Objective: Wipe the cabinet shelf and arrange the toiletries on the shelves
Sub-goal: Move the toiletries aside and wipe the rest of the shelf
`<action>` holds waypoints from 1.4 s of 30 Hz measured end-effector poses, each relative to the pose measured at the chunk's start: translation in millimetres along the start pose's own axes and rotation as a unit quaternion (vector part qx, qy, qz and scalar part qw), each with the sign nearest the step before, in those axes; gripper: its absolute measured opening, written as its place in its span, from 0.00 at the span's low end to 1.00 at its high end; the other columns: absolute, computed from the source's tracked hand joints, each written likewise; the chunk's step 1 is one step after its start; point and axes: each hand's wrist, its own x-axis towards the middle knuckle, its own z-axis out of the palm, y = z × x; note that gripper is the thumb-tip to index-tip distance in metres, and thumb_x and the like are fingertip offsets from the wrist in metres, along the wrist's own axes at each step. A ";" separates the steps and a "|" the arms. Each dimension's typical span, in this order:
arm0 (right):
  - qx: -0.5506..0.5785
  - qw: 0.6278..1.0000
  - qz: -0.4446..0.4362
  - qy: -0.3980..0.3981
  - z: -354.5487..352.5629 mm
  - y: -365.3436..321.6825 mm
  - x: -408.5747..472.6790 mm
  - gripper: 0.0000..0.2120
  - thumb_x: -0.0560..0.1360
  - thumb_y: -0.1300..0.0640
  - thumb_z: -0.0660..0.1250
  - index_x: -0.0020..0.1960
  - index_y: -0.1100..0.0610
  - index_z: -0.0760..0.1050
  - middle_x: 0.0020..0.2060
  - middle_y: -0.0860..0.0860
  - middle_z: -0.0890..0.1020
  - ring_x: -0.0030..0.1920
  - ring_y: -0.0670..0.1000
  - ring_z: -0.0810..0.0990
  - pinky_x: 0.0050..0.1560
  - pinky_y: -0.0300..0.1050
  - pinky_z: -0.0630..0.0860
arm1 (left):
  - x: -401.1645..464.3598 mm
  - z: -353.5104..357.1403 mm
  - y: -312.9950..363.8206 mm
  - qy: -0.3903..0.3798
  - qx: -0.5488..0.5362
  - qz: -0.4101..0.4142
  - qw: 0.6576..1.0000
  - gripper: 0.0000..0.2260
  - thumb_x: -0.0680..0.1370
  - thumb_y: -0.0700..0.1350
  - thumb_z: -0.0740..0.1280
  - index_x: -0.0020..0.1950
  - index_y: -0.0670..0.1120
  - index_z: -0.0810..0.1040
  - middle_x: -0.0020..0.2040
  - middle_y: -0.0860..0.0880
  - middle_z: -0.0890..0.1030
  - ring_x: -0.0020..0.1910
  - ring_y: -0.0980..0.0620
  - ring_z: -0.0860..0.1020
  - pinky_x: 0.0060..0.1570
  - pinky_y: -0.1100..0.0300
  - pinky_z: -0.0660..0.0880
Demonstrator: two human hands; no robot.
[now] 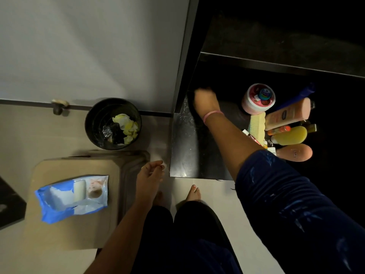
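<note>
The black cabinet shelf [187, 147] lies low at centre right, its left part bare and streaked. My right hand [205, 99], blurred, presses down on the shelf's back left part; whether it holds a cloth or wipe is hidden by blur and darkness. Toiletries are bunched on the shelf's right side: a pink tub [256, 99], a peach lotion bottle [288, 113] lying down, a yellow bottle [290, 135], a yellow comb [256, 125] and a tan brush [296, 153]. My left hand [150, 177] hangs loosely open over the floor, holding nothing.
A black bin [94, 125] with crumpled yellow tissues stands on the floor left of the cabinet. A blue-and-white wipes pack [73, 196] lies on a beige stool [79, 230]. A higher shelf edge [276, 64] crosses above. My bare feet [194, 192] stand before the cabinet.
</note>
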 end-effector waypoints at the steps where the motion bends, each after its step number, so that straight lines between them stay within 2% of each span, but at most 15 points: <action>1: 0.002 1.000 -0.001 0.001 0.3 -1.2 1.6 0.14 0.79 0.67 0.54 0.58 0.68 0.75 0.56 0.63 0.79 0.57 0.62 0.78 0.56 0.52 0.73 | 0.5 -1.3 0.5 -0.002 0.001 0.002 1.000 0.06 0.77 0.39 0.65 0.53 0.45 0.78 0.42 0.50 0.80 0.40 0.56 0.77 0.40 0.65 0.73; 5: 0.035 0.999 -0.018 0.018 6.3 -1.9 -5.7 0.14 0.78 0.68 0.55 0.59 0.66 0.75 0.55 0.62 0.79 0.57 0.61 0.78 0.56 0.50 0.73 | 4.3 -5.0 -0.3 0.009 -0.004 0.000 1.000 0.06 0.77 0.38 0.64 0.52 0.45 0.77 0.41 0.49 0.80 0.39 0.56 0.77 0.39 0.64 0.73; 9: 0.122 0.990 -0.033 0.064 33.1 0.7 -31.3 0.14 0.77 0.69 0.57 0.59 0.65 0.76 0.56 0.60 0.78 0.58 0.58 0.76 0.58 0.44 0.71 | 2.6 -6.2 -3.5 0.006 -0.014 -0.011 1.000 0.05 0.77 0.38 0.64 0.48 0.47 0.77 0.41 0.49 0.79 0.38 0.56 0.76 0.39 0.64 0.72; 11: 0.102 0.990 -0.068 0.075 46.5 0.5 -53.7 0.15 0.76 0.69 0.60 0.61 0.62 0.77 0.57 0.59 0.78 0.59 0.57 0.75 0.60 0.44 0.71 | -0.3 -4.4 -3.8 0.004 -0.019 -0.016 1.000 0.05 0.77 0.38 0.64 0.47 0.47 0.77 0.40 0.49 0.78 0.37 0.57 0.76 0.36 0.67 0.72; 13: 0.121 0.983 -0.108 0.089 56.0 -0.6 -76.4 0.15 0.76 0.67 0.62 0.60 0.60 0.78 0.54 0.59 0.80 0.56 0.59 0.76 0.58 0.47 0.74 | -4.0 -1.3 -1.7 -0.007 -0.025 -0.027 0.999 0.05 0.77 0.38 0.64 0.47 0.47 0.76 0.39 0.49 0.78 0.37 0.57 0.76 0.35 0.68 0.72; 18: 0.105 0.970 -0.197 0.094 80.9 3.8 -140.4 0.18 0.66 0.70 0.68 0.55 0.59 0.81 0.49 0.55 0.84 0.49 0.57 0.81 0.51 0.44 0.79 | -10.8 6.7 5.0 -0.053 -0.037 -0.092 0.994 0.09 0.80 0.42 0.60 0.42 0.49 0.76 0.42 0.50 0.79 0.44 0.52 0.78 0.46 0.59 0.73; 22: 0.097 0.969 -0.227 0.007 87.8 13.4 -193.0 0.27 0.58 0.73 0.73 0.55 0.57 0.80 0.50 0.54 0.83 0.49 0.56 0.81 0.43 0.45 0.82 | -15.8 3.5 6.3 -0.076 -0.096 -0.135 0.983 0.08 0.80 0.44 0.59 0.44 0.48 0.76 0.45 0.51 0.79 0.46 0.52 0.78 0.53 0.56 0.72; 25: 0.100 0.960 -0.257 -0.048 75.0 16.5 -207.7 0.23 0.61 0.71 0.73 0.54 0.57 0.81 0.50 0.55 0.83 0.50 0.56 0.82 0.47 0.48 0.82 | -16.5 -2.1 3.3 -0.100 -0.088 -0.141 0.981 0.09 0.81 0.47 0.58 0.47 0.50 0.77 0.47 0.52 0.79 0.47 0.54 0.78 0.59 0.55 0.70; 27: 0.131 0.963 -0.234 -0.013 50.5 20.3 -194.9 0.19 0.65 0.72 0.70 0.54 0.58 0.82 0.49 0.58 0.83 0.48 0.57 0.83 0.52 0.45 0.78 | -15.1 -4.5 1.7 -0.112 -0.084 -0.138 0.980 0.09 0.81 0.48 0.58 0.48 0.50 0.77 0.48 0.53 0.79 0.48 0.54 0.78 0.60 0.54 0.70; 29: 0.137 0.974 -0.158 0.089 23.2 31.1 -156.4 0.16 0.70 0.70 0.66 0.56 0.60 0.80 0.50 0.60 0.82 0.49 0.59 0.82 0.55 0.47 0.76 | -13.1 -5.9 1.3 -0.114 -0.080 -0.134 0.981 0.07 0.80 0.47 0.59 0.50 0.49 0.77 0.49 0.53 0.79 0.51 0.51 0.78 0.59 0.54 0.70; 31: 0.146 0.974 -0.063 0.158 -4.6 44.7 -102.3 0.17 0.74 0.69 0.63 0.61 0.60 0.77 0.53 0.61 0.80 0.54 0.60 0.80 0.59 0.48 0.74 | -10.8 -6.3 1.2 -0.112 -0.076 -0.135 0.982 0.09 0.80 0.44 0.59 0.58 0.44 0.75 0.53 0.50 0.78 0.56 0.47 0.77 0.59 0.53 0.70; 33: 0.118 0.984 0.000 0.135 -17.2 63.5 -46.3 0.17 0.76 0.68 0.61 0.64 0.61 0.75 0.58 0.61 0.79 0.60 0.59 0.77 0.63 0.44 0.69 | -7.8 -8.4 -1.0 -0.121 -0.061 -0.131 0.982 0.14 0.81 0.41 0.57 0.65 0.40 0.72 0.57 0.47 0.76 0.59 0.46 0.75 0.56 0.55 0.70; 36: 0.084 0.992 0.029 0.094 -7.5 70.5 2.8 0.17 0.78 0.67 0.57 0.66 0.62 0.72 0.65 0.60 0.74 0.67 0.59 0.71 0.67 0.44 0.63 | -6.3 -10.5 -7.0 -0.136 -0.033 -0.095 0.986 0.11 0.81 0.43 0.57 0.58 0.44 0.75 0.53 0.50 0.78 0.51 0.52 0.76 0.46 0.64 0.74; 39: 0.063 0.991 0.039 0.114 21.9 48.2 1.1 0.17 0.78 0.66 0.56 0.65 0.65 0.73 0.62 0.63 0.76 0.63 0.61 0.74 0.65 0.47 0.66 | -0.5 -7.6 -6.6 -0.108 -0.018 -0.087 0.990 0.11 0.81 0.39 0.55 0.56 0.42 0.75 0.51 0.48 0.78 0.46 0.56 0.76 0.42 0.66 0.73; 42: 0.103 0.987 -0.015 0.126 46.0 24.7 -43.6 0.16 0.75 0.70 0.58 0.60 0.65 0.77 0.56 0.63 0.78 0.58 0.62 0.76 0.62 0.49 0.72 | 1.9 -6.1 -4.6 -0.116 0.001 -0.073 0.991 0.14 0.80 0.36 0.54 0.63 0.35 0.72 0.57 0.44 0.76 0.46 0.55 0.77 0.40 0.69 0.74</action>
